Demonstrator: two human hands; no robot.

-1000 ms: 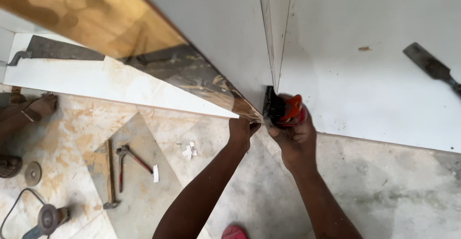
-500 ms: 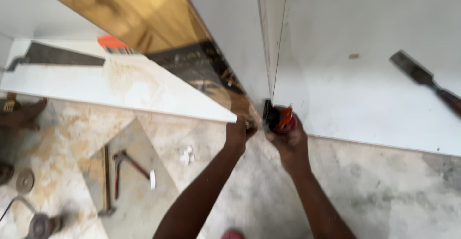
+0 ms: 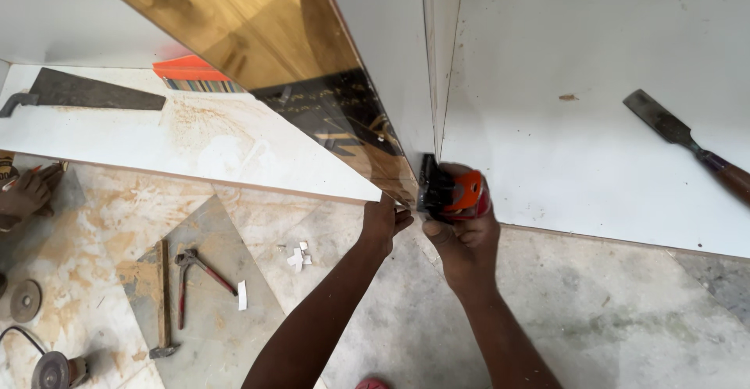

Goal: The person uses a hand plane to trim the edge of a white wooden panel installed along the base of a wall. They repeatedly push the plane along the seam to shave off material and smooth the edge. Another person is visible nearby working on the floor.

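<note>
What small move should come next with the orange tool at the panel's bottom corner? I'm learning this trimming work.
Probably ease the orange and black hand tool along the glossy brown panel's edge. The right hand holds it at the corner, and the left hand braces that corner beside it.

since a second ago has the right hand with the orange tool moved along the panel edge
No. The right hand keeps the orange tool at the same bottom corner of the upright white panel; only the camera shifted.

- Left hand [image 3: 384,221] reaches up on a straight forearm, fingers curled against the lower corner of the brown panel [image 3: 258,30].
- Right hand [image 3: 462,237], just right of that corner, is clenched around an orange tool [image 3: 457,194], wrist bent upward.
</note>
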